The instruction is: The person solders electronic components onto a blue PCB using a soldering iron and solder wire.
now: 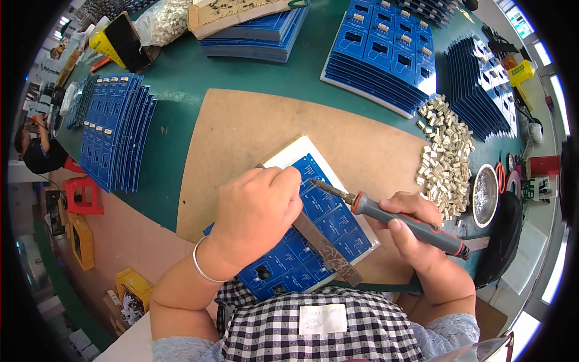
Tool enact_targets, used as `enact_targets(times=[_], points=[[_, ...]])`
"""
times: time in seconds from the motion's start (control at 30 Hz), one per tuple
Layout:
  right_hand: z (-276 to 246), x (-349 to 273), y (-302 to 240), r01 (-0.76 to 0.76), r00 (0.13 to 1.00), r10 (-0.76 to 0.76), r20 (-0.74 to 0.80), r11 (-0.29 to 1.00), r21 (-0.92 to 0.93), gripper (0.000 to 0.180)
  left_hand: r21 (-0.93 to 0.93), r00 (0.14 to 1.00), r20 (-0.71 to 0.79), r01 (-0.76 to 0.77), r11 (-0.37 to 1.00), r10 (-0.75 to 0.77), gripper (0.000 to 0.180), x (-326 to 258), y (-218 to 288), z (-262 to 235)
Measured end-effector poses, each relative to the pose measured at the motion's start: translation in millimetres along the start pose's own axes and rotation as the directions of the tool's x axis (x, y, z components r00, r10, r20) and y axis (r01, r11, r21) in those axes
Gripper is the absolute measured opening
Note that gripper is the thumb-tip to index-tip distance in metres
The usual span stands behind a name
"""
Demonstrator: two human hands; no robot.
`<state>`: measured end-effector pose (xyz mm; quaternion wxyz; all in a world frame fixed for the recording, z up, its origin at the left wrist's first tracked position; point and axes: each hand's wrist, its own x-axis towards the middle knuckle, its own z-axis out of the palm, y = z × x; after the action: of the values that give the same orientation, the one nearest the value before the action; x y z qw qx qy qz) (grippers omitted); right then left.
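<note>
A blue circuit board panel (283, 259) lies tilted on a white board (306, 146) in front of me. Across it runs a flat, worn metal bar (329, 250), partly hidden under my left hand (256, 202). That hand is closed over the board's upper left part, thumb and forefinger pinched close to the iron's tip; what they pinch is too fine to make out. My right hand (413, 226) grips a grey and red soldering iron (410, 228) by its handle. Its tip points left and meets the panel's upper part, right beside my left fingertips.
A brown sheet (241, 133) covers the green table (175, 114). Stacked blue panels stand at left (114, 133), far right (383, 54) and right (482, 84). Small white connectors (446, 157) lie heaped near a round metal dish (484, 196). A phone (123, 39) leans at far left.
</note>
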<state>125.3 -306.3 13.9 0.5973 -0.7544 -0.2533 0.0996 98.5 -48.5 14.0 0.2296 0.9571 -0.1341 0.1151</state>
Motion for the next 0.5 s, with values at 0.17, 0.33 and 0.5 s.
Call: enact_targets(times=[0.17,0.33,0.5], points=[[-4,-3,0,-0.010,1.000,0.010,0.009,1.000,0.018,0.023,-0.010,0.999,-0.017,0.046,0.999,-0.046,0.008,0,2,-13],[-9,-2,-4,-0.018,1.000,0.017,0.010,0.999,0.035,0.022,0.026,0.998,-0.050,0.037,0.999,-0.036,0.008,2,0,-14],[-14,3,-13,-0.095,0.993,0.098,-0.063,0.994,0.052,0.022,-0.091,0.997,-0.067,0.032,0.995,-0.038,0.014,1,-1,-8]])
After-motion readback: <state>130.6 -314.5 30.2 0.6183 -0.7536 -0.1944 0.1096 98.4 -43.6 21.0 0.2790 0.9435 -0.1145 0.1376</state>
